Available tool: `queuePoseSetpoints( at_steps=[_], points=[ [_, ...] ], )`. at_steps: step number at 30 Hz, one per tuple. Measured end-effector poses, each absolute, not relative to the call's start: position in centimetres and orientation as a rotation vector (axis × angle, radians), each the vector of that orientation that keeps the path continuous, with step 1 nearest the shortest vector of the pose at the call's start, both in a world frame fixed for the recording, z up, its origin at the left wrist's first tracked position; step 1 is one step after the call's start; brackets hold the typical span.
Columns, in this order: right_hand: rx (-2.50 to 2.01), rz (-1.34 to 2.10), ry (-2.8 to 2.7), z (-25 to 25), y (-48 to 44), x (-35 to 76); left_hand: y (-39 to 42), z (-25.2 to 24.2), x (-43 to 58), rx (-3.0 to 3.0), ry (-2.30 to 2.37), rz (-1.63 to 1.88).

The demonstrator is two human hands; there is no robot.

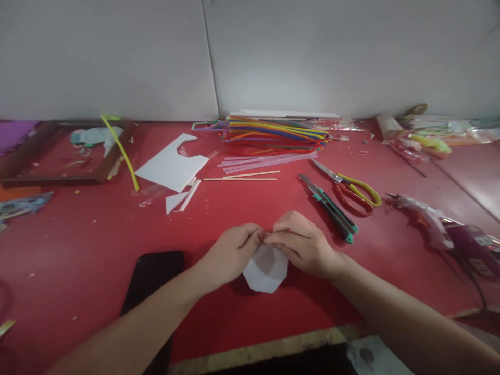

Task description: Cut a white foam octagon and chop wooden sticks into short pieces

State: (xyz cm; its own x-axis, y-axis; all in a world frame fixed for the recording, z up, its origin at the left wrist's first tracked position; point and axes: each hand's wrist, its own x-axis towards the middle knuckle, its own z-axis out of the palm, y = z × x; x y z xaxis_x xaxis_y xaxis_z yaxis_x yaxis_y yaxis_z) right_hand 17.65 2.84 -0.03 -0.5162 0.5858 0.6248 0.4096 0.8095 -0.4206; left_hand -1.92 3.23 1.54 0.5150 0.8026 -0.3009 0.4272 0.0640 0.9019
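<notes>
Both my hands at work over the red tabletop (219,325), close to the middle of its near edge. Piece in hand: a small white paper piece (269,276), many-cornered, lower rim slightly rough, held just above or on the surface; cannot tell which. Left hand (236,251): fingers drawn in narrow, thumb and forefinger pinching the paper at its far left side. Right hand (305,244): fingers bent and narrow too, tips pinching the far right side, almost meeting the left ones. What lies right under the tips is hidden from me. Beside my left forearm, toward the near edge, a black phone (159,268), partly covered by that arm. Beyond my right hand, a cutter knife (331,212) with black and green handle, blade aimed at the far edge; just beside it, scissors (346,190), one handle loop yellow, one red. Toward the right edge, a glue gun (427,216), nozzle facing left. Mid-tabletop, two thin sticks (244,179); behind them, pale pink strips (269,163), then a bundle of coloured pipe cleaners (277,135) along the far edge. Left of those, a white sheet (170,165) with a notch cut out, small paper offcuts (176,201) at its near corner. Far left corner: a brown-rimmed tray (54,182), a bent yellow pipe cleaner (124,155) leaning by its right side.
</notes>
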Motion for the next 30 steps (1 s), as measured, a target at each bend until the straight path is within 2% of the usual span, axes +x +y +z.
queuePoseSetpoints(
  at_steps=[30],
  points=[
    [-0.7,0.205,-2.181,0.53,2.57,17.54,3.81,1.01,-2.42,1.542,1.205,0.443]
  ],
)
